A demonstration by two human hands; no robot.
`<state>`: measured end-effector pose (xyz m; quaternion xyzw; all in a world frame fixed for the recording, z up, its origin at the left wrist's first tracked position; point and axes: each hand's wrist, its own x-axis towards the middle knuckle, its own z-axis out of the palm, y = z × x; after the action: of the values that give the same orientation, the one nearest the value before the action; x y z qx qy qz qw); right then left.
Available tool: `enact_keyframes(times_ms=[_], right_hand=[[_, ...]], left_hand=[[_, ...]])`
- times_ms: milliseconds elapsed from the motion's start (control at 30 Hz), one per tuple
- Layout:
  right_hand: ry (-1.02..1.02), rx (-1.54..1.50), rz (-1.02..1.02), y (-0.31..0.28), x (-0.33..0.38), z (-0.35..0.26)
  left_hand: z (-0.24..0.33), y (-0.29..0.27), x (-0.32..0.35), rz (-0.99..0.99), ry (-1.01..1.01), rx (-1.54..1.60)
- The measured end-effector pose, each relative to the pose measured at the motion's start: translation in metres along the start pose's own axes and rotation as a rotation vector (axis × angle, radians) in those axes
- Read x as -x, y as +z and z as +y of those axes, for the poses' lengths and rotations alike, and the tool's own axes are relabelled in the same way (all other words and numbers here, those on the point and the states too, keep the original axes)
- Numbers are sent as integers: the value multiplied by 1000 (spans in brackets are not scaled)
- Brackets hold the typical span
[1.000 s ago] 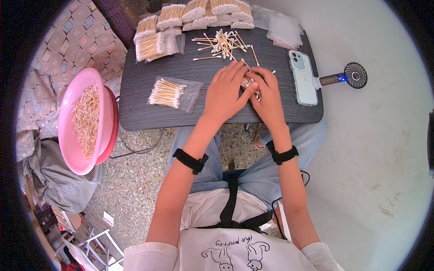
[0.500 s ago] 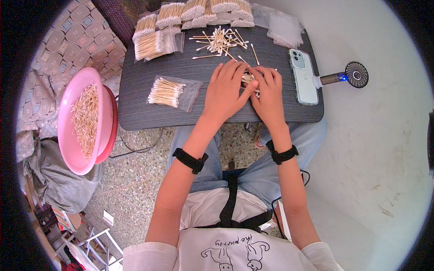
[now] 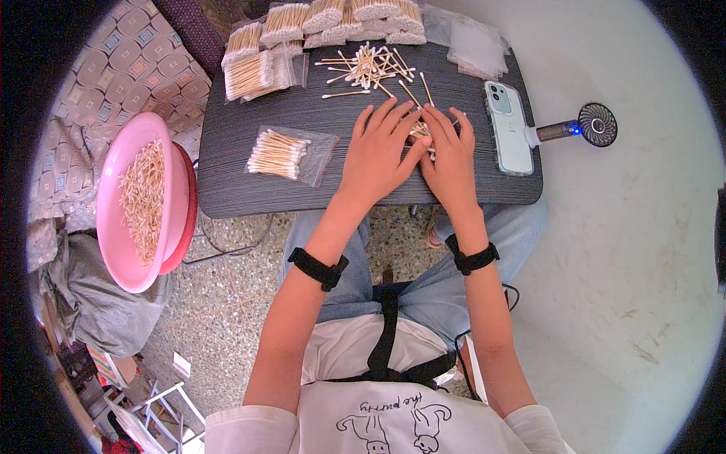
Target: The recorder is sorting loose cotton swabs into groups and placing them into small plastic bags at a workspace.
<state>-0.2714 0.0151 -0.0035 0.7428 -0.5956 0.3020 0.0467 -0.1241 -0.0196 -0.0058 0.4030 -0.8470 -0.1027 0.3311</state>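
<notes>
Near the centre of the frame, the left hand and right hand rest on the dark table, cupped around a small bunch of swabs. Both have their fingers loosely spread rather than clenched; the left thumb reaches across the bunch toward the right hand. Above, toward the top, lies a loose heap; left of the hands is a filled bag. Packs line the upper edge. Lower centre, the white shirt carries dark handwritten-style lettering and cat drawings, upside down. The phone, at right, bears a faint mark too small to read.
</notes>
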Motion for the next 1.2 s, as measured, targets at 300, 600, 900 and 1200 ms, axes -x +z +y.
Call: enact_keyframes(times_ms=[300, 600, 900, 1200], right_hand=[[118, -47, -73, -2, 0, -2], [47, -37, -16, 1, 0, -1], [76, -194, -18, -1, -1, -1], [20, -394, -86, -6, -2, -4]], left_hand=[[1, 0, 1, 9, 4, -16], [1, 0, 1, 22, 11, -24], [0, 0, 0, 72, -16, 112], [-2, -1, 0, 114, 18, 174]])
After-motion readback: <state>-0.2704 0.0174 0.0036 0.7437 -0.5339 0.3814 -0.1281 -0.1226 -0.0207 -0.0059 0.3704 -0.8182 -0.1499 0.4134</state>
